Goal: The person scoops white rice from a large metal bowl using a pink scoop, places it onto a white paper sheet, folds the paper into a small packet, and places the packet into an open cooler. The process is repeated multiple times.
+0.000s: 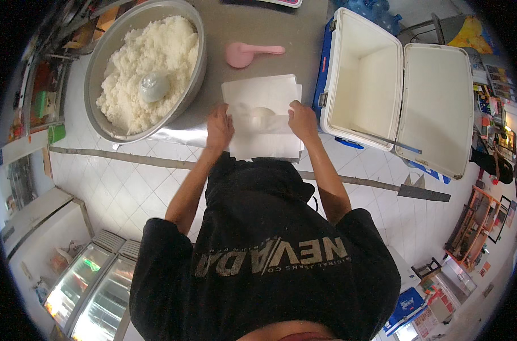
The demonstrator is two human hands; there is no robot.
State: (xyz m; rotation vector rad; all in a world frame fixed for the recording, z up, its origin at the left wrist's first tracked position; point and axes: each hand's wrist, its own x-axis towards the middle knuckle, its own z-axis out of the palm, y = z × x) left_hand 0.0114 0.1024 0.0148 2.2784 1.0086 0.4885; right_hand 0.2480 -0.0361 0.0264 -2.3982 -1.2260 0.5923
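A stack of white paper sheets (262,145) lies at the near edge of a grey table (241,25). My left hand (219,127) has its fingers at the left edge of the upper paper. On the right, my right hand (302,121) pinches the paper's edge between thumb and fingers. A pale rounded shape, seen faintly, is at the middle of the paper; what it is I cannot tell. Beyond the stack lies a pink plastic rice paddle (240,55). A large metal bowl (202,64) of white cooked rice (156,47) stands to the left, with a plastic-wrapped rounded object (154,87) on the rice.
An open blue and white cooler (365,76) stands at the right, its lid (437,106) swung outward and a flat metal strip (386,140) across its near rim. Part of a white tray (284,2) shows at the far edge. Glass-door fridges (90,290) stand lower left.
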